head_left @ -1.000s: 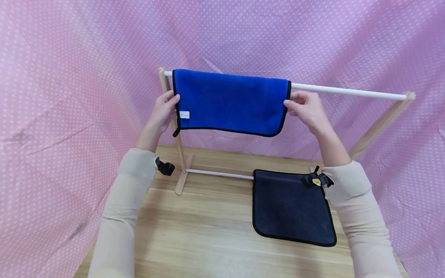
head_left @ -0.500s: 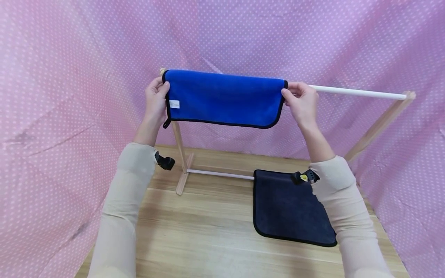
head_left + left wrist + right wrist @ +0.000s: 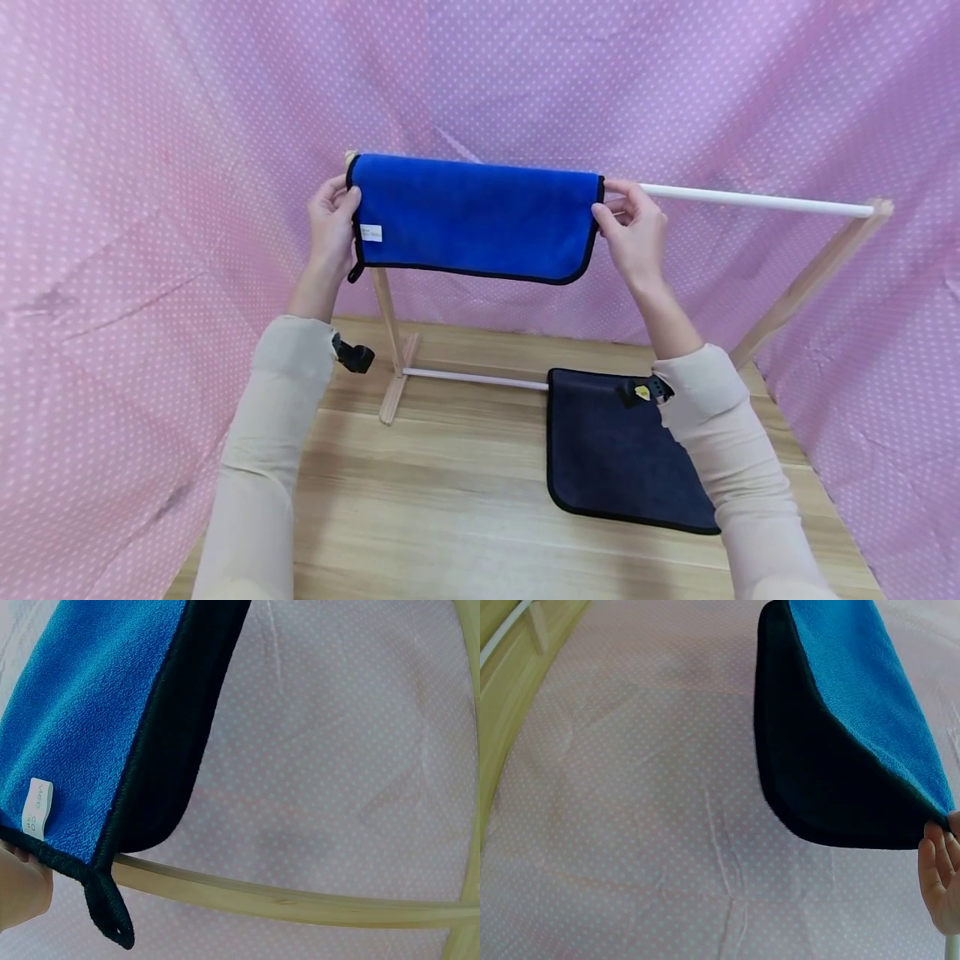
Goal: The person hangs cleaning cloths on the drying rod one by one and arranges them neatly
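Observation:
A blue towel point(image 3: 476, 221) with black edging hangs folded over the white top rail point(image 3: 750, 198) of a wooden rack, near its left end. My left hand point(image 3: 330, 225) pinches the towel's left edge between thumb and fingers, just above a white tag point(image 3: 371, 233). At the right edge, my right hand point(image 3: 633, 229) pinches the black border, its fingers behind the cloth. The wrist views show the towel's dark underside point(image 3: 810, 757) and a black loop point(image 3: 109, 907) at the lower left corner.
A dark grey towel point(image 3: 622, 458) with black edging lies on the wooden table point(image 3: 450, 517), over the right part of the rack's white lower bar point(image 3: 472, 379). Wooden posts point(image 3: 817, 275) hold the rack at each side. Pink dotted cloth point(image 3: 150, 208) surrounds the table.
Both hands and the blue towel have shifted left along the rail, covering its left end. The towel rose slightly, then lowered a little. The grey towel has stayed put.

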A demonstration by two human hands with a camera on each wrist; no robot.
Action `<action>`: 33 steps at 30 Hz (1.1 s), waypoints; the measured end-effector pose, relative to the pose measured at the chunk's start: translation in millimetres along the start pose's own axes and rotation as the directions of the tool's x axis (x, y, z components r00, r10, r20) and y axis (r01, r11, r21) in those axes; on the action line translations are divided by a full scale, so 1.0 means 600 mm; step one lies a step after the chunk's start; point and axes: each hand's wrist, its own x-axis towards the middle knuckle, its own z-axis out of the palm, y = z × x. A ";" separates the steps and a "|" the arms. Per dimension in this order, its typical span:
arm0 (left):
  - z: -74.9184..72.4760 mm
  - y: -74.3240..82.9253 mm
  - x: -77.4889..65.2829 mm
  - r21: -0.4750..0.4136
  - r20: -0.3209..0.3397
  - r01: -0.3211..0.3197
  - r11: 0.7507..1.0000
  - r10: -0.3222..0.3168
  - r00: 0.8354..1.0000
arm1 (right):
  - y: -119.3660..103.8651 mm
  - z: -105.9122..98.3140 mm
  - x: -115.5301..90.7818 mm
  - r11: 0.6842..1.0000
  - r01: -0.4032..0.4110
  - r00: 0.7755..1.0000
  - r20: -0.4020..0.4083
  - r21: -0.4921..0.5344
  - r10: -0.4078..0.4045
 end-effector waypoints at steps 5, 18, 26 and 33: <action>-0.007 -0.007 -0.005 -0.041 0.027 0.020 0.999 -0.019 0.999 | -0.009 0.000 -0.016 1.000 0.028 0.999 0.025 0.009 -0.028; -0.040 -0.048 -0.025 -0.013 0.166 -0.043 0.999 0.045 0.985 | 0.079 0.013 -0.044 0.997 0.079 0.982 0.174 -0.004 -0.077; -0.064 -0.082 -0.036 0.076 0.168 -0.084 0.994 0.070 0.983 | 0.100 0.017 -0.071 0.994 0.112 0.974 0.200 -0.019 -0.106; -0.086 -0.109 -0.047 0.124 0.168 -0.088 0.988 0.067 0.984 | 0.073 0.007 -0.104 0.993 0.116 0.971 0.212 0.001 -0.113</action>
